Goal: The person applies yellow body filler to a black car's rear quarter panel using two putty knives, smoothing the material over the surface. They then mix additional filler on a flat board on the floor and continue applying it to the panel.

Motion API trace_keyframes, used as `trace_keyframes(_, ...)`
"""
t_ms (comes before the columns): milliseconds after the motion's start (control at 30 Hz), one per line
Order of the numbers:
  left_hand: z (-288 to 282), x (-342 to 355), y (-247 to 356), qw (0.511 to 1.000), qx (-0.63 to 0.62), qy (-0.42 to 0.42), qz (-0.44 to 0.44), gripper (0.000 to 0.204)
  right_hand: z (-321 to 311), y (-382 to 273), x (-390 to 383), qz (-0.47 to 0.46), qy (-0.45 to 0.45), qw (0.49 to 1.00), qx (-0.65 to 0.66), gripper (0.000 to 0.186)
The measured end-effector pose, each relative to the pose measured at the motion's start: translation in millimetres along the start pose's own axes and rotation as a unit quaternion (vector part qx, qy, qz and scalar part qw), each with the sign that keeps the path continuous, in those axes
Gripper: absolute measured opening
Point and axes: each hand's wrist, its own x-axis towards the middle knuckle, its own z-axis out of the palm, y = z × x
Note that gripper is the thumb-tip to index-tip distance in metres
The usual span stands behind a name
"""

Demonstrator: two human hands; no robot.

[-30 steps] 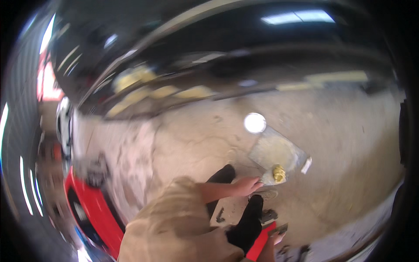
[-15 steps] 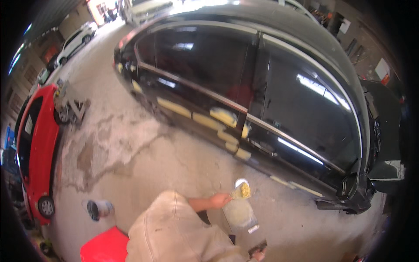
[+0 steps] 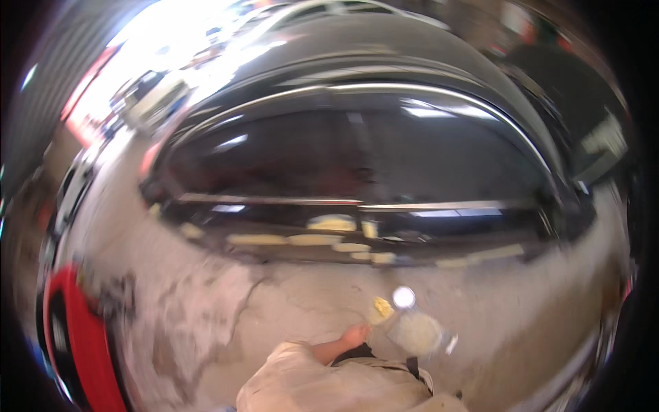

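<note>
My left hand (image 3: pixel 356 335) is closed around the handle of a putty knife (image 3: pixel 377 318). A lump of yellow filler (image 3: pixel 382 305) sits on its blade. Just right of the blade lies a pale mixing board (image 3: pixel 416 334) with smeared filler on it, and a small white round thing (image 3: pixel 403 297), perhaps a lid or can, is beyond the board. My right hand is out of sight, with only my beige sleeves and clothing along the lower edge. Ahead stands a black car (image 3: pixel 288 240), its lower doors carrying several yellow filler patches (image 3: pixel 331 223). Motion blurs the picture.
To the left is a red car (image 3: pixel 79 343), with a dark blurred object (image 3: pixel 118 295) beside it. Stained concrete floor (image 3: pixel 295 295) stretches between me and the black car. Other vehicles, including a light one (image 3: pixel 154 99), stand toward the bright opening at far left.
The view has swung, so the black car now lies more level across it. My right hand and a dark tool at it have left the view. The filler-loaded knife stays in my left hand.
</note>
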Motion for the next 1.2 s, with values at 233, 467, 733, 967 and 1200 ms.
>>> trace_keyframes(233, -1, 68, 19, 0.977, -0.144, -0.151, -0.037, 0.042, 16, -13, -134, 0.115, 0.114, 0.983, 0.090, 0.050)
trace_keyframes(467, -4, 96, 73, 0.968, 0.063, -0.048, 0.240, 0.047, 58, 5, -208, 0.300, 0.117, 0.941, 0.105, 0.061)
trace_keyframes(733, 67, 185, 69, 0.970, 0.052, -0.032, 0.235, 0.053, 124, 102, -303, 0.473, 0.116, 0.846, 0.217, 0.060)
trace_keyframes(967, 130, 167, 145, 0.974, 0.034, -0.129, 0.184, 0.047, 157, 131, -365, 0.548, 0.136, 0.775, 0.286, 0.069)
trace_keyframes(1200, 176, 81, 231, 0.945, -0.076, -0.314, 0.056, 0.043, 184, 161, -374, 0.545, 0.157, 0.754, 0.331, 0.070)
